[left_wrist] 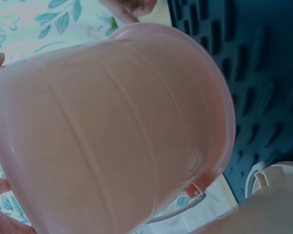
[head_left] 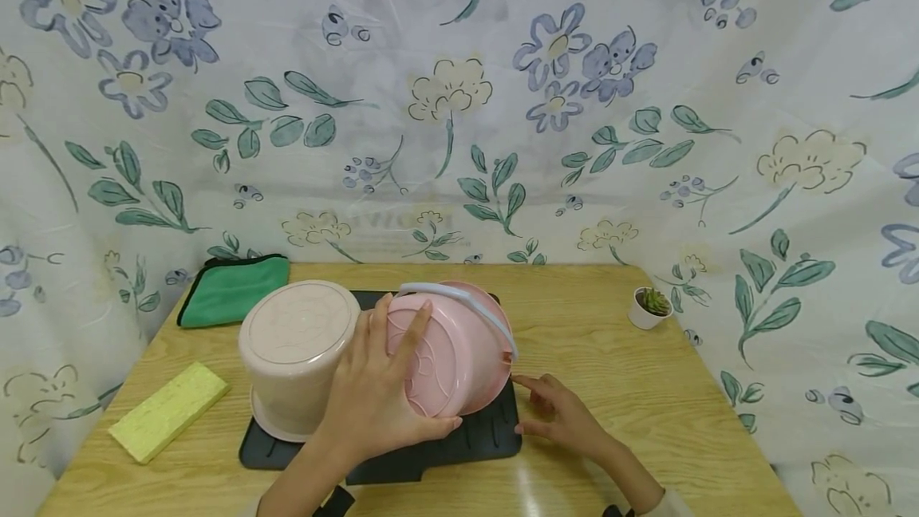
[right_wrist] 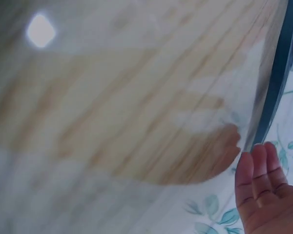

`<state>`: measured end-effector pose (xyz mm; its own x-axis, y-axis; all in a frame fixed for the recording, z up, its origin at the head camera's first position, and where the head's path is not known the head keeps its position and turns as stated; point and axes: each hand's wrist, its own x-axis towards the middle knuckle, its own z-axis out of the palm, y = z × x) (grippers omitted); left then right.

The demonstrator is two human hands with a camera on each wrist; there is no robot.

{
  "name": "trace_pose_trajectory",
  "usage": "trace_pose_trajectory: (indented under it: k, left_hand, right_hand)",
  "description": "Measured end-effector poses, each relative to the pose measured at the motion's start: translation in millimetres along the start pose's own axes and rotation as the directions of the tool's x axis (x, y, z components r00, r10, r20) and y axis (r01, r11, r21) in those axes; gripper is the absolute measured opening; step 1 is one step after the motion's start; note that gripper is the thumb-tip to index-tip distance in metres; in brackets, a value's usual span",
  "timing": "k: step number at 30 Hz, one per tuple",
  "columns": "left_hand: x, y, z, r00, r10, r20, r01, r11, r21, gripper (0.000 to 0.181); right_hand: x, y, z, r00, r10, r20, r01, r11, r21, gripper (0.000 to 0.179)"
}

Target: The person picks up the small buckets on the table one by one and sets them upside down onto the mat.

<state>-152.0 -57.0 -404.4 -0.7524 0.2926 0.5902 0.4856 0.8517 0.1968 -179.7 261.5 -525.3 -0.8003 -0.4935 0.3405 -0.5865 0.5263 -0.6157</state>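
Note:
My left hand (head_left: 376, 397) grips a pink bucket (head_left: 438, 357) around its base, fingers spread over the top and thumb along the lower side. The bucket is tipped, its base facing me and its mouth turned away to the right, with a pale blue-grey handle (head_left: 459, 294). In the left wrist view the bucket's ribbed wall (left_wrist: 112, 131) fills most of the picture. My right hand (head_left: 563, 413) is low by the right edge of a dark ridged mat (head_left: 467, 441), index finger extended near the bucket's rim. Beside the left hand, a cream bucket (head_left: 297, 325) stands upside down on the mat.
A yellow sponge (head_left: 168, 413) lies left of the mat. Behind it is a green cloth (head_left: 233, 290) with black edging. A small potted succulent (head_left: 650, 309) stands at the back right of the wooden table (head_left: 596, 325). A floral curtain surrounds the table.

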Motion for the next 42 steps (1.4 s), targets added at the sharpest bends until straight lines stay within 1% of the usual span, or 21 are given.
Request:
trace_pose_trajectory:
  k: [7, 12, 16, 18, 27, 31, 34, 37, 39, 42]
  left_hand:
    - [-1.1, 3.4, 2.0, 1.0, 0.002, 0.019, -0.002, 1.0, 0.03, 0.133]
    - [-0.9, 4.2, 3.0, 1.0, -0.002, 0.026, 0.001, 0.999, 0.035, 0.133]
    - [-1.3, 3.7, 3.9, 1.0, -0.004, 0.029, 0.003, 0.999, 0.039, 0.134]
    - [-1.4, 3.6, 4.2, 0.999, -0.005, 0.032, 0.004, 0.999, 0.039, 0.134]
    - [-1.1, 3.8, 7.4, 0.999, -0.002, 0.043, 0.001, 0.999, 0.04, 0.133]
    - [-1.1, 4.6, 11.6, 0.998, -0.005, 0.06, 0.002, 0.998, 0.056, 0.132]
    - [-0.1, 4.5, 14.4, 0.999, -0.003, 0.048, -0.001, 0.997, 0.08, 0.13]
    - [3.2, 5.0, 16.8, 0.999, -0.005, 0.036, 0.001, 0.995, 0.102, 0.128]
    - [6.2, 6.4, 17.9, 0.999, -0.018, 0.048, 0.012, 0.993, 0.114, 0.127]
    - [12.4, 8.8, 19.4, 0.995, -0.051, 0.091, 0.04, 0.992, 0.117, 0.126]
  right_hand:
    - [0.0, 1, -1, 0.999, 0.03, 0.015, -0.029, 0.998, -0.054, 0.065]
    - [-1.3, 3, -3, 0.993, 0.097, 0.062, -0.093, 0.993, -0.07, 0.061]
    - [-2.1, 5, -4, 0.982, 0.161, 0.1, -0.156, 0.986, -0.056, 0.057]
    - [-2.2, 5, -4, 0.979, 0.175, 0.109, -0.17, 0.984, -0.049, 0.056]
    - [-3.0, 7, -2, 0.976, 0.194, 0.098, -0.192, 0.981, -0.029, 0.057]
    - [-4.7, 7, 1, 0.982, 0.168, 0.084, -0.168, 0.986, -0.009, 0.057]
    - [-4.8, 8, 1, 0.986, 0.145, 0.079, -0.146, 0.989, 0.004, 0.057]
    - [-4.4, 8, 1, 0.987, 0.142, 0.079, -0.143, 0.99, 0.01, 0.058]
    - [-4.5, 9, 1, 0.987, 0.141, 0.078, -0.142, 0.99, 0.01, 0.058]
    - [-4.8, 10, 1, 0.988, 0.138, 0.074, -0.138, 0.99, 0.004, 0.058]
